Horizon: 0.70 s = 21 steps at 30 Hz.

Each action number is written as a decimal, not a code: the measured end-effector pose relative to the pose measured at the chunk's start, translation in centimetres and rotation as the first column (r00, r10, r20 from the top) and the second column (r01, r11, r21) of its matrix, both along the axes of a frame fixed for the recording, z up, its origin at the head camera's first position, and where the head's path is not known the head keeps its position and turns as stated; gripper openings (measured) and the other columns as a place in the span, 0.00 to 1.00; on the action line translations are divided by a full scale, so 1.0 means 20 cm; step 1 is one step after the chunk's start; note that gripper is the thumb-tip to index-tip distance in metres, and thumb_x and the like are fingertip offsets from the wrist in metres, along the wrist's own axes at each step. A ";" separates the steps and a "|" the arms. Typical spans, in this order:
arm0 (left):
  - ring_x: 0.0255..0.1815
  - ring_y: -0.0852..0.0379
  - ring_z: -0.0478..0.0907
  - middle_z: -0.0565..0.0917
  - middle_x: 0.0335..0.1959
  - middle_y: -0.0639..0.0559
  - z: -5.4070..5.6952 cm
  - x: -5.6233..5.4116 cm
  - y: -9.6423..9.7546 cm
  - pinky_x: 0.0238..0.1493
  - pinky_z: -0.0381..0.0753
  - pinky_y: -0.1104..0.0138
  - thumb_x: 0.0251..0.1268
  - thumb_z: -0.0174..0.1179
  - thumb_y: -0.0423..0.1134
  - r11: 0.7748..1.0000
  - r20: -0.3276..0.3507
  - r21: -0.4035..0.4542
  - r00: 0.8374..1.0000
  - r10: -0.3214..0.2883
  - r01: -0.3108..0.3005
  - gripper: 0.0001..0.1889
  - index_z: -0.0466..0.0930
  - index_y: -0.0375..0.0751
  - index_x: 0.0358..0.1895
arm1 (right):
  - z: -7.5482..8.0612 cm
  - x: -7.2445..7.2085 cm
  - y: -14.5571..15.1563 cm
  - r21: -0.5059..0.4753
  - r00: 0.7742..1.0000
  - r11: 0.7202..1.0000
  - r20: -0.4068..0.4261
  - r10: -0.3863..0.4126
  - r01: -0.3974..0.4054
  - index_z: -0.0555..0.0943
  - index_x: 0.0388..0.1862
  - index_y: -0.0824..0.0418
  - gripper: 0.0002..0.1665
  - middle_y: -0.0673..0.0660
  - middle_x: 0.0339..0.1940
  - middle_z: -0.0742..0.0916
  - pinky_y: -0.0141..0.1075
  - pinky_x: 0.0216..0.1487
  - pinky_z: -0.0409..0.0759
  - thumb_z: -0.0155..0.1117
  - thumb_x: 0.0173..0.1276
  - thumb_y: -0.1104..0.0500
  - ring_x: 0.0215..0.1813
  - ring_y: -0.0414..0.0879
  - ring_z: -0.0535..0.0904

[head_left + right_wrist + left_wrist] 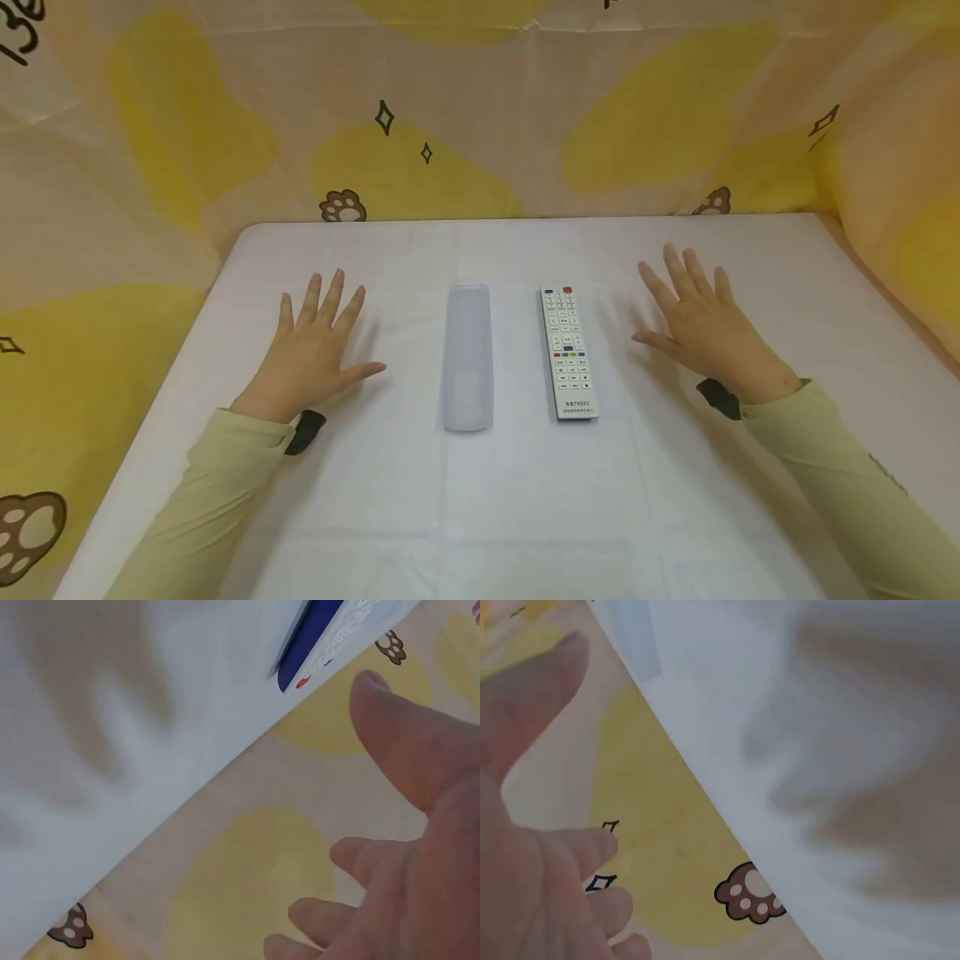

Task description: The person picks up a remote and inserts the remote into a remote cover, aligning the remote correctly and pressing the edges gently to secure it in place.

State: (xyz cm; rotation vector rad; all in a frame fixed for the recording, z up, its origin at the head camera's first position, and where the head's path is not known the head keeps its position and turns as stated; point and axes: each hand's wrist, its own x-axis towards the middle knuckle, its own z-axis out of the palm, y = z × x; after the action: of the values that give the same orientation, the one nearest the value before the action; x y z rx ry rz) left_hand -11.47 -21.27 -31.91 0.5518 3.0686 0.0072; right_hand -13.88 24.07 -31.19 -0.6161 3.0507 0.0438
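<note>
Side by side on the white table lie a translucent sleeve-like cover [468, 358] and a white remote control [570, 354] with rows of buttons face up. To the left of the cover, my left hand [307, 358] is spread with straight fingers and holds nothing. My right hand [705, 333], also spread and holding nothing, is to the right of the remote. Both hands appear raised over the table, casting shadows on it. In the right wrist view, the remote's end [315, 645] shows near the top, apart from my thumb [397, 735].
A white cloth covers the table [525, 500]. Behind it and along both sides hangs a yellow and beige patterned curtain [450, 100] with paw prints. Dark bands [305, 432] are at both wrists, below light green sleeves.
</note>
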 end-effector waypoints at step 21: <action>0.55 0.42 0.74 0.77 0.54 0.39 -0.09 0.02 0.29 0.55 0.74 0.53 0.57 0.67 0.42 0.802 0.061 0.596 0.998 -0.006 -0.032 0.27 0.73 0.30 0.57 | -0.06 0.13 -0.12 -0.413 1.000 0.910 0.007 -0.010 0.012 0.66 0.66 0.68 0.37 0.67 0.57 0.78 0.55 0.49 0.76 0.67 0.62 0.54 0.55 0.61 0.75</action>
State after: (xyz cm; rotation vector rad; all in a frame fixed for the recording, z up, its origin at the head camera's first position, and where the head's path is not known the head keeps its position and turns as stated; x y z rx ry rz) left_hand -11.16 -15.45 -33.67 0.5222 2.9621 1.0051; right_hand -11.31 21.63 -32.41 -0.6095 3.0716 -0.6196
